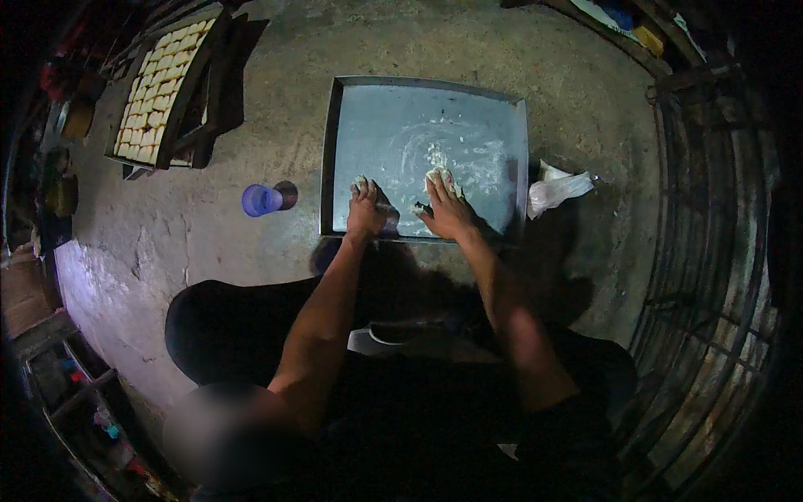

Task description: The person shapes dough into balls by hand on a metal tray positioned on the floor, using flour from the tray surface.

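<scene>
Blue cup (258, 201) left of tray (381, 125), pale blocks (161, 90) beyond, white bag (557, 191) right

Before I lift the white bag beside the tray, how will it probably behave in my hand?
The white bag will probably feel floppy, since its surface looks thin and creased. It seems unlikely to roll, because it lies in a crumpled, uneven shape beside the tray. It may be light, but its contents are hidden.

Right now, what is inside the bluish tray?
The tray holds pale doughy matter under the right hand and white smears; the left hand reaches inside. What both hands cover is hidden.
</scene>
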`<state>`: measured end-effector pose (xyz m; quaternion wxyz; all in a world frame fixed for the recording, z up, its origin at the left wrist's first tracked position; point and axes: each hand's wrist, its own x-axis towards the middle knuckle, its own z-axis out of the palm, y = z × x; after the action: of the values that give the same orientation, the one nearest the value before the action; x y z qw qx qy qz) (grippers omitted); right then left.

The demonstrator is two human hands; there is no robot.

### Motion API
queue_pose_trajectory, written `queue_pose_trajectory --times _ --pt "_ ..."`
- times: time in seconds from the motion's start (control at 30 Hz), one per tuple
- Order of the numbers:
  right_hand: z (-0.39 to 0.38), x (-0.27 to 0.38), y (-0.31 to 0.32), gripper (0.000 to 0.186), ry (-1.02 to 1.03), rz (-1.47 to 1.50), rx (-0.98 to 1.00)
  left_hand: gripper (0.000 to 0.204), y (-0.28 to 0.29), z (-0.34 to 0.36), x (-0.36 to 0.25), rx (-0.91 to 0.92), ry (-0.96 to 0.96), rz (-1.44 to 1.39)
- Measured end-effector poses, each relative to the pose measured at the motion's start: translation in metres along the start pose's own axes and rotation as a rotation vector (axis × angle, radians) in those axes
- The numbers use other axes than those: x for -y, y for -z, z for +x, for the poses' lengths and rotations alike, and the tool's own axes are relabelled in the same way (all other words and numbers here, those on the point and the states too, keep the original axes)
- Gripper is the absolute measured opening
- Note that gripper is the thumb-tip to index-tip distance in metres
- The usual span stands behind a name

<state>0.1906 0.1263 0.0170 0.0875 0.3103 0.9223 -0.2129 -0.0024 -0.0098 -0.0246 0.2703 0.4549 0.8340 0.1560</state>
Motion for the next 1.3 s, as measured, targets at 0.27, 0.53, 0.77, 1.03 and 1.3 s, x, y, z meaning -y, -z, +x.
queue_pose_trajectory --times 0.27,0.53,0.77,1.03,1.3 --pt "0.050 -0.030 0.047 0.047 0.014 0.271 -0.250 0.084 -0.010 0.001 0.006 -0.031 -0.005 0.075" --pt "0.095 -0.034 0.023 0.054 0.135 0.187 -0.226 0.087 0.003 -0.003 -0.006 0.051 -0.010 0.105" --pt "0.051 -0.023 0.029 0.051 0.135 0.138 -0.057 0.089 0.007 -0.007 -0.011 0.023 0.046 0.085" --pt "0.019 -0.019 0.019 0.036 0.128 0.060 -0.187 0.088 0.002 -0.005 -0.011 -0.001 0.027 0.059" --pt "0.043 -0.036 0.044 0.049 -0.124 0.472 -0.417 0.093 -0.001 -0.010 -0.006 -0.001 0.036 0.081"
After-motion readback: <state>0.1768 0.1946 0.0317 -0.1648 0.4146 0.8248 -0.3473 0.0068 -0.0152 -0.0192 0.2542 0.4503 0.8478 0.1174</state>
